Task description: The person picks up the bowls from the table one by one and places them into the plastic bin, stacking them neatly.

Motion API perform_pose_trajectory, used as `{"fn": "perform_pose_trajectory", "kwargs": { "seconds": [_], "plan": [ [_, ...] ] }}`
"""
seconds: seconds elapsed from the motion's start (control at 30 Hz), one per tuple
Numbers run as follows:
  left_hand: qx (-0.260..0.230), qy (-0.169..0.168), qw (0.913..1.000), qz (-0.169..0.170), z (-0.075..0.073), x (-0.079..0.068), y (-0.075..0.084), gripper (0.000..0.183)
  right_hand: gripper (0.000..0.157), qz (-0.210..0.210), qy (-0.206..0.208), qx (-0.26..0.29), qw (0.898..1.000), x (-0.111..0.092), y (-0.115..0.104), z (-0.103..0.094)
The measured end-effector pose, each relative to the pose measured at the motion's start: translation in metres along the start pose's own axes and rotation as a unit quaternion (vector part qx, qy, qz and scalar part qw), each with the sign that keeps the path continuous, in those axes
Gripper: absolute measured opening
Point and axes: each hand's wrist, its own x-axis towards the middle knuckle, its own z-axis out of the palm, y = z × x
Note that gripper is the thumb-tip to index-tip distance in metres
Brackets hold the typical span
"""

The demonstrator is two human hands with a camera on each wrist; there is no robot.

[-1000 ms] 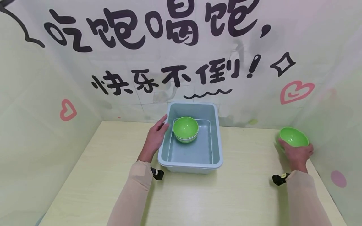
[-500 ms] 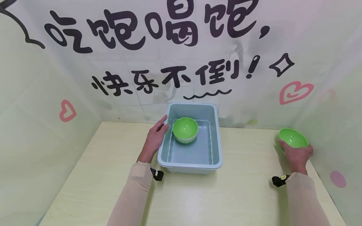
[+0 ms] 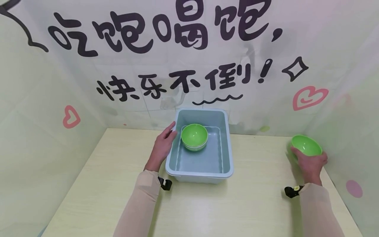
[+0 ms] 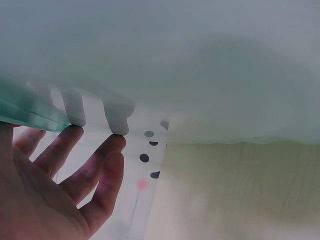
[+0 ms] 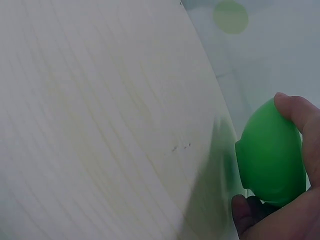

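A light blue plastic bin (image 3: pixel 199 174) stands at the middle back of the table, with a stack of bowls, green on top (image 3: pixel 194 135), in its left part. My left hand (image 3: pixel 164 144) rests against the bin's left side near the rim. Its fingertips touch the outer wall in the left wrist view, the fingers only loosely bent. Far to the right, my right hand (image 3: pixel 311 163) grips another green bowl (image 3: pixel 306 144) by its sides, tilted in the head view. The right wrist view shows the thumb and fingers on opposite sides of this bowl (image 5: pixel 272 155).
The pale wooden table (image 3: pixel 192 207) is bordered by white sheeting with black lettering at the back (image 3: pixel 133 115). The right sheet (image 3: pixel 349 148) is close beside the right hand. Black wrist cameras sit on the left wrist (image 3: pixel 165 183) and right wrist (image 3: pixel 293 191).
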Motion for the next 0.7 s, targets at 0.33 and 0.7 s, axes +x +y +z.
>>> {"fn": "perform_pose_trajectory", "kwargs": {
  "seconds": [0.33,0.7],
  "plan": [
    [0.004,0.008,1.0000,0.002,0.001,0.000,-0.001,0.049,0.125,-0.005,-0.003,0.015,1.000,-0.005,-0.007,-0.001],
    [0.001,0.010,0.9999,0.001,0.001,-0.002,0.001,0.050,0.124,-0.014,0.007,0.034,0.999,-0.009,-0.018,-0.003]
  ]
}}
